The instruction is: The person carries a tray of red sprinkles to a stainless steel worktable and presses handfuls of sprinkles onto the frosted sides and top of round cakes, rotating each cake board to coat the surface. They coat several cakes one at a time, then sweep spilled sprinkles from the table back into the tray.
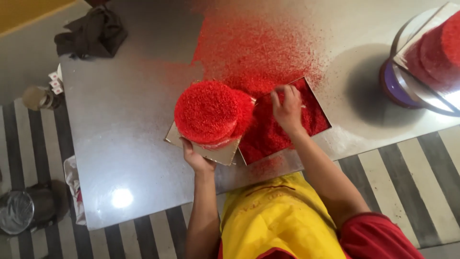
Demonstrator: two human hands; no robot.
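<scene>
Left hand (196, 158) under red crumb-coated cake (208, 111), right hand (287, 108) beside it

The left hand (195, 158) grips the near edge of a square silver cake board (211, 152), tilted, carrying a round cake coated in red crumbs (207, 111). Just to its right, the right hand (287, 108) rests, fingers bent, in a square metal tray of red crumbs (314, 112). Loose red crumbs (254, 48) spread across the far part of the grey steel table (124, 144). A second red-coated cake (438, 50) stands at far right.
</scene>
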